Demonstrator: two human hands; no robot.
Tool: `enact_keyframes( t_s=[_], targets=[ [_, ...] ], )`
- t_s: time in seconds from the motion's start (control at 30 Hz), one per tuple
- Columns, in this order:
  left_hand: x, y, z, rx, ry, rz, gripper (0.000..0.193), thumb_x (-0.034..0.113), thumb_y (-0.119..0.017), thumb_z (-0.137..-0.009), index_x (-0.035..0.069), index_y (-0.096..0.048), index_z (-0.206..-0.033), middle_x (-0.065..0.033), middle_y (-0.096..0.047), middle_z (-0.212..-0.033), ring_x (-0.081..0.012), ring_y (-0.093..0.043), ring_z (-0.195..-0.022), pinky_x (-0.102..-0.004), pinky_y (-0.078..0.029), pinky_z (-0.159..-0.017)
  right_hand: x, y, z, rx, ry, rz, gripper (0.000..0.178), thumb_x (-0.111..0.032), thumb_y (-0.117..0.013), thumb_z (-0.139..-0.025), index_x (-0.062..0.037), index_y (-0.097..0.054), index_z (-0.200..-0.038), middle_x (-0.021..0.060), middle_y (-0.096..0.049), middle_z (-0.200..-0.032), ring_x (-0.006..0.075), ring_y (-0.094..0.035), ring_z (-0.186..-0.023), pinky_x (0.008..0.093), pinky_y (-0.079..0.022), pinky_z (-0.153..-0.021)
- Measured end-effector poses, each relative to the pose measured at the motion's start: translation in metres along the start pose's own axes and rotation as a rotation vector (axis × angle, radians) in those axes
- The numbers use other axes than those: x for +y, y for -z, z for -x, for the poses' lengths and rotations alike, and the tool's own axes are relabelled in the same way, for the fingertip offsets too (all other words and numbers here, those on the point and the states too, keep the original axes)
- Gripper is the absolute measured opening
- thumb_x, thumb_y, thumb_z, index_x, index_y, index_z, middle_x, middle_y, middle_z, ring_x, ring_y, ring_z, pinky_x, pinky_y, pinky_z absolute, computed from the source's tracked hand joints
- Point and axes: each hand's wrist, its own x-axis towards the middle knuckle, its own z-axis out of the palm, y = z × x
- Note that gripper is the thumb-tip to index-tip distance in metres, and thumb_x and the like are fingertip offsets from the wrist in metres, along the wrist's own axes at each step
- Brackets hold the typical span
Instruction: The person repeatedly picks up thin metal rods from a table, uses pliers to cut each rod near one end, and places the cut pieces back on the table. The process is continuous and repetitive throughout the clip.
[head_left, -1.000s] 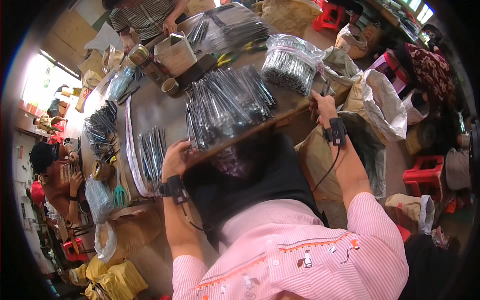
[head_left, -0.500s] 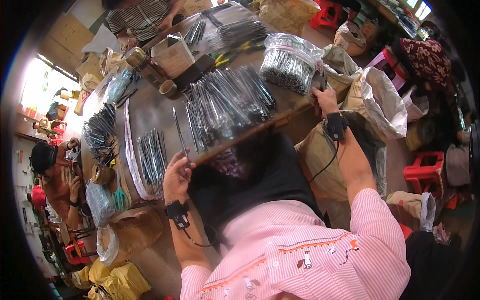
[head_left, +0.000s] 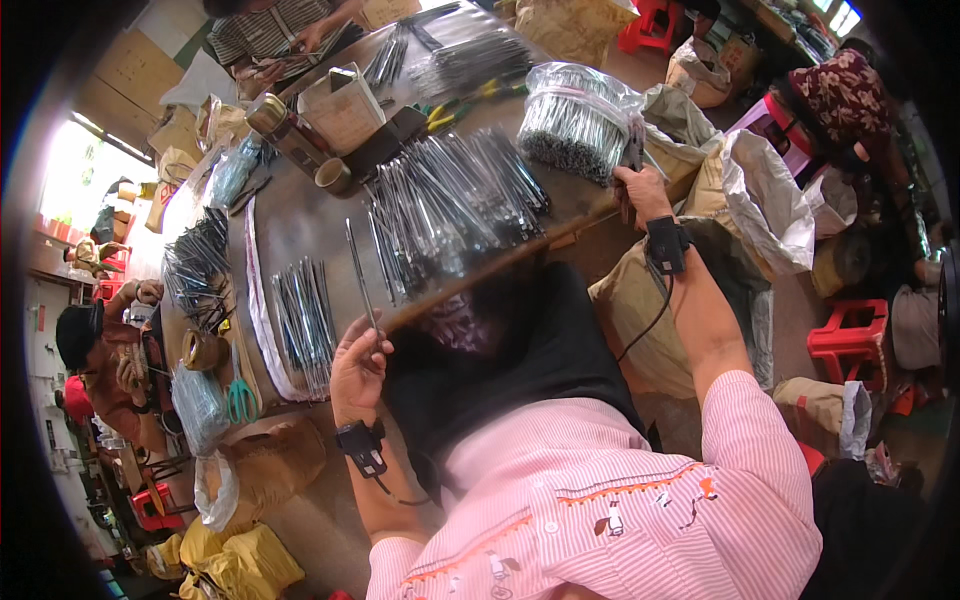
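My left hand (head_left: 358,365) is at the table's near edge, thumb and fingers pinched on the lower end of a thin metal strip (head_left: 359,265) that points away from me. To its right, a wide spread of similar shiny metal strips (head_left: 455,205) lies on the table. My right hand (head_left: 643,192) is closed around what look like dark pliers (head_left: 636,148), jaws upward, partly hidden by the fingers. Just left of them stands a thick round bundle of silvery wires (head_left: 572,135), wrapped in clear plastic with a pinkish band.
Smaller strip piles (head_left: 303,315) lie left of my left hand, near teal-handled scissors (head_left: 242,400). An open box (head_left: 343,108) and a small brown cup (head_left: 333,177) stand farther back. Sacks (head_left: 765,200) crowd the right side. Co-workers sit at the far side, left and right.
My right hand and its pliers have shifted slightly left and up. My left hand has dipped slightly, still pinching the strip. The far co-worker's hands have moved.
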Motion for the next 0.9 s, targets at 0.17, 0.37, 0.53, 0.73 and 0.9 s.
enact_keyframes(
  t_s=[0.17, 0.37, 0.53, 0.73, 0.9],
  targets=[
    [0.000, 0.010, 0.011, 0.035, 0.016, 0.024, 0.032, -0.001, -0.060, -0.086, -0.002, -0.059, -0.118, -0.0079, -0.063, -0.086, -0.0159, -0.063, -0.071, -0.0149, -0.050, -0.053, -0.009, 0.013, 0.013, -0.057, -0.107, -0.163, 0.017, -0.016, -0.065, -0.086, -0.0007, -0.061, -0.080, 0.0062, -0.062, -0.068, 0.0162, -0.058, -0.054, 0.0308, -0.048, -0.051],
    [-0.005, 0.027, 0.021, 0.046, 0.021, 0.088, 0.033, -0.001, -0.060, -0.087, -0.001, -0.057, -0.120, -0.0080, -0.062, -0.088, -0.0155, -0.061, -0.072, -0.0141, -0.048, -0.052, -0.007, 0.028, 0.023, -0.329, -0.421, -0.704, 0.013, -0.013, -0.063, -0.089, -0.0005, -0.061, -0.087, 0.0071, -0.064, -0.077, 0.0171, -0.061, -0.068, 0.0321, -0.053, -0.063],
    [-0.009, 0.025, 0.027, 0.022, 0.035, 0.134, 0.034, -0.001, -0.059, -0.087, -0.002, -0.056, -0.121, -0.0090, -0.062, -0.090, -0.0163, -0.061, -0.073, -0.0142, -0.048, -0.053, 0.002, 0.032, 0.037, -0.345, -0.435, -0.803, 0.011, -0.012, -0.063, -0.088, -0.0008, -0.060, -0.089, 0.0080, -0.064, -0.083, 0.0171, -0.061, -0.071, 0.0345, -0.055, -0.070],
    [-0.008, 0.016, 0.035, -0.018, 0.030, 0.100, 0.036, -0.001, -0.060, -0.087, -0.001, -0.055, -0.123, -0.0085, -0.061, -0.092, -0.0150, -0.060, -0.073, -0.0138, -0.048, -0.054, -0.001, 0.039, 0.017, -0.363, -0.440, -1.024, 0.012, -0.011, -0.064, -0.086, 0.0001, -0.060, -0.087, 0.0072, -0.063, -0.080, 0.0193, -0.061, -0.071, 0.0338, -0.055, -0.067],
    [-0.012, 0.003, 0.032, -0.154, 0.014, 0.125, 0.031, -0.001, -0.060, -0.088, 0.000, -0.056, -0.119, -0.0094, -0.064, -0.095, -0.0140, -0.064, -0.074, -0.0156, -0.052, -0.052, -0.011, 0.032, -0.017, -0.461, -0.462, -1.136, 0.012, -0.010, -0.060, -0.090, -0.0001, -0.059, -0.084, 0.0061, -0.060, -0.076, 0.0191, -0.061, -0.073, 0.0352, -0.052, -0.068]
  ],
)
